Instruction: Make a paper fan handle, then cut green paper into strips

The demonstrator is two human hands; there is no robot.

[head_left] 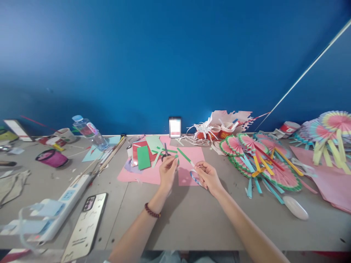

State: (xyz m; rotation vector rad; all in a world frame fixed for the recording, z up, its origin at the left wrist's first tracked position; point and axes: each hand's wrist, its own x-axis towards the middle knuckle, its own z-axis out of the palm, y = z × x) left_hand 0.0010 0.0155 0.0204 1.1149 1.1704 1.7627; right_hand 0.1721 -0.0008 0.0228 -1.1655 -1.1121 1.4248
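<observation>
My right hand (208, 177) pinches a green paper strip (185, 155) by its whitish lower end. Beside those fingers is a thin blue-and-white ring (195, 178), perhaps a tape roll; I cannot tell whether the hand grips it too. My left hand (168, 173) has thumb and forefinger pressed together; a bit of green shows at the tips, too small to name. Just behind it lie dark-handled scissors (165, 153). Under both hands are pink paper sheets (148, 177), with a green card (144, 157) and several loose green strips (156, 155) at the left.
A phone (174, 127) leans on the blue wall. Pleated paper fans (282, 171) and paper cups (226, 129) stand to the right. Leftward are a water bottle (90, 131), a power strip (65, 201), thin sticks (112, 153) and another phone (85, 226).
</observation>
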